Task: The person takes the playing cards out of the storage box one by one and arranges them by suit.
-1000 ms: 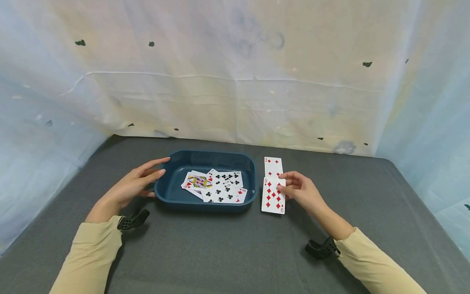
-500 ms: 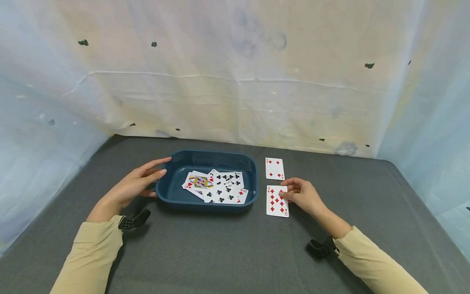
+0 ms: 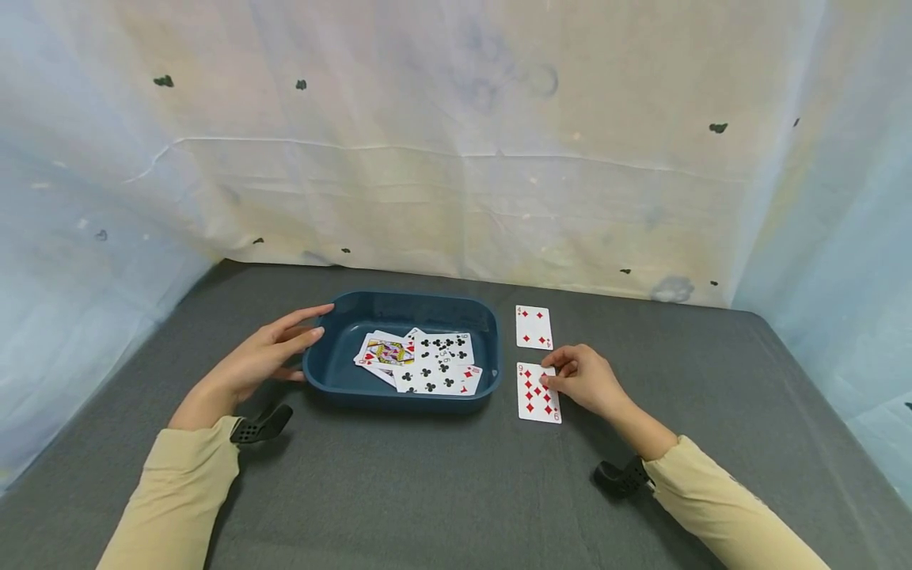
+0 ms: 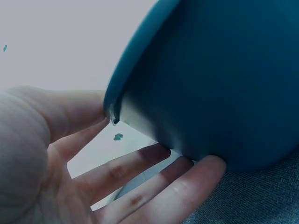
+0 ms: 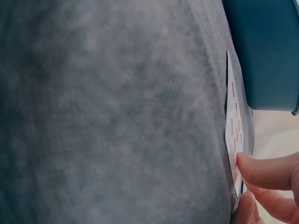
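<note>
A grey tabletop (image 3: 442,491) is seen spread across the lower half of the head view, backed by a pale, wrinkled sheet (image 3: 456,158) hung at 12 o'clock and down both sides.

A dark blue tray (image 3: 335,372) is set near the middle of the tabletop. Several cards (image 3: 420,362) are piled loosely inside it, face up and overlapping (black clubs on top, a face card at 9 o'clock of the pile).

The left hand (image 3: 256,364) is laid against the tray's outer wall at 9 o'clock. Its fingers (image 4: 154,177) are held straight and relaxed, spread along the wall and under the rim, with nothing clasped; in the left wrist view the tray (image 4: 215,84) is seen touched by them.

The right hand (image 3: 587,380) is rested on the tabletop at 3 o'clock of the tray. Its fingers (image 5: 268,170) are curled, and the right edge of the nine (image 3: 537,392) is touched by their tips, with the thumb below; whether that edge is truly pinched cannot be told. The nine lies flat and face up just beside the tray, not touching it.

A four (image 3: 533,327) of diamonds lies face up at 12 o'clock of the nine, apart from it by a narrow gap.
</note>
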Demonstrator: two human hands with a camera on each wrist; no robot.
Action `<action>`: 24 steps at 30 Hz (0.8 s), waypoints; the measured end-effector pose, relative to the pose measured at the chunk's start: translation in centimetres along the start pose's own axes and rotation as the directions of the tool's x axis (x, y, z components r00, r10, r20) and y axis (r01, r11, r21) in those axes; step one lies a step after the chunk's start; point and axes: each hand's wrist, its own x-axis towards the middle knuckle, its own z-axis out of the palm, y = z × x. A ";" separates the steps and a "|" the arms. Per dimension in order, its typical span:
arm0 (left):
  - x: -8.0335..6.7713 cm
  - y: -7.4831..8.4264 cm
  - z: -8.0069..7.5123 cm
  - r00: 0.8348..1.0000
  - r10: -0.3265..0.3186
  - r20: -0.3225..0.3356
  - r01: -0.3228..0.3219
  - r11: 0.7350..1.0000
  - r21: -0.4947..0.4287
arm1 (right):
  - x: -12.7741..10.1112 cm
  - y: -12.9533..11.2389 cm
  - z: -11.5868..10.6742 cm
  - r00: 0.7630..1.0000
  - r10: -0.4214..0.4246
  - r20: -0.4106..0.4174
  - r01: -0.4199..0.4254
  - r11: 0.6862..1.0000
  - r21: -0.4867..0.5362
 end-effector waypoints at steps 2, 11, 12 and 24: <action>-0.1 0.0 0.0 1.000 0.003 0.000 -0.003 1.000 0.000 | 0.1 -0.3 0.1 1.000 0.002 -0.007 -0.002 1.000 0.004; -0.3 -0.1 -0.2 1.000 0.016 0.007 -0.016 1.000 -0.011 | 1.4 -3.7 -0.2 0.997 0.027 -0.070 -0.012 0.978 0.207; -0.3 -0.1 -0.2 1.000 0.013 0.006 -0.013 1.000 -0.012 | 1.6 -4.1 -0.2 0.997 0.027 -0.078 -0.007 0.972 0.237; -0.2 0.3 0.0 1.000 0.007 0.001 -0.007 1.000 -0.012 | 3.0 -9.9 0.9 1.000 -0.002 0.031 -0.012 0.902 0.432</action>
